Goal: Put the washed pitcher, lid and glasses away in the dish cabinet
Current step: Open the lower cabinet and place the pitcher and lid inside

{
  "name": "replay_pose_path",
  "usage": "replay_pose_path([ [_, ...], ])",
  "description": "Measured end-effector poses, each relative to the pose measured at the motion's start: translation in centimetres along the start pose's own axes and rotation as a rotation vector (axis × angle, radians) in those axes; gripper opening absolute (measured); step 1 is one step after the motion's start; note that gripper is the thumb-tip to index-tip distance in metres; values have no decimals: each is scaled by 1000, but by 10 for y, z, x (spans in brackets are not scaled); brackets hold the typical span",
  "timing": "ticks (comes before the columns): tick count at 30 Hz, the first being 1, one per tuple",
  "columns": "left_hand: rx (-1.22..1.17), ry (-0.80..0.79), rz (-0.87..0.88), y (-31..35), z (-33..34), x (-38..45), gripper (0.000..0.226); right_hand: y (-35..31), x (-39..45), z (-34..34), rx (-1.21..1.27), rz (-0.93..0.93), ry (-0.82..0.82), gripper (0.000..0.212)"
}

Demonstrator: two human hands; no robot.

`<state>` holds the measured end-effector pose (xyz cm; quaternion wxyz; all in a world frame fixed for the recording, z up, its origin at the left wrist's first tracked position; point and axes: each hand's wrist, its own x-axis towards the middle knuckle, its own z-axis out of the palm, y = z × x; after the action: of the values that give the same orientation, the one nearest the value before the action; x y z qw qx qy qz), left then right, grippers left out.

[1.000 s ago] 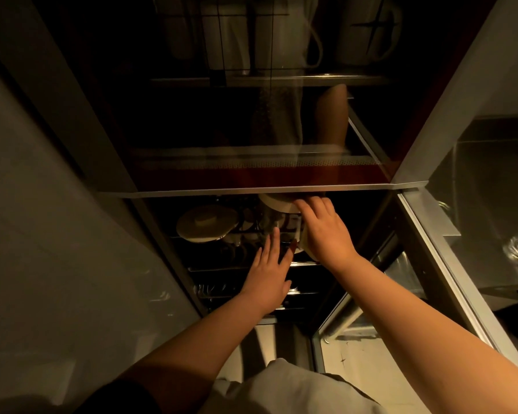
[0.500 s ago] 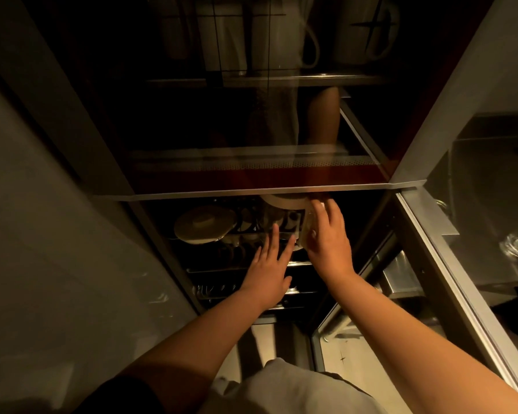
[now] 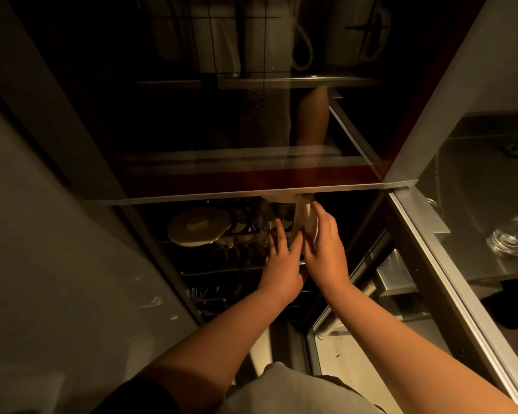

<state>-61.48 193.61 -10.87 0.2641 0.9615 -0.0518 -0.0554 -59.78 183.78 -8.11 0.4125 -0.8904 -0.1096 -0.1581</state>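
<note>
We press the pitcher [image 3: 304, 222] between flat left hand [image 3: 281, 264] and right hand [image 3: 323, 246] at the rack's [image 3: 240, 271] three o'clock, lid [image 3: 198, 226] at nine already stowed, a glass [image 3: 509, 239] apparently remaining.

Both bare forearms reached up from the lower frame toward its centre. The left hand [image 3: 281, 261] lay flat, fingers straight and slightly spread. The right hand [image 3: 323, 249], just beside it, had extended fingers pointing upward.
</note>
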Motion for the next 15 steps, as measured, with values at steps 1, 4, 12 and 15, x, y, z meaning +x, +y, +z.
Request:
replay_pose_path([
  [1,-9,17,-6,3,1,0,89,-2,0,-1,0,2,-10,69],
  [4,-49,78,-26,7,4,3,83,-10,1,-5,12,32,-41,67],
  [12,-72,109,-118,12,-1,11,66,-23,7,-27,-64,8,-299,74],
  [15,-47,113,-109,12,-1,11,71,-28,8,-41,-155,-50,-393,80],
])
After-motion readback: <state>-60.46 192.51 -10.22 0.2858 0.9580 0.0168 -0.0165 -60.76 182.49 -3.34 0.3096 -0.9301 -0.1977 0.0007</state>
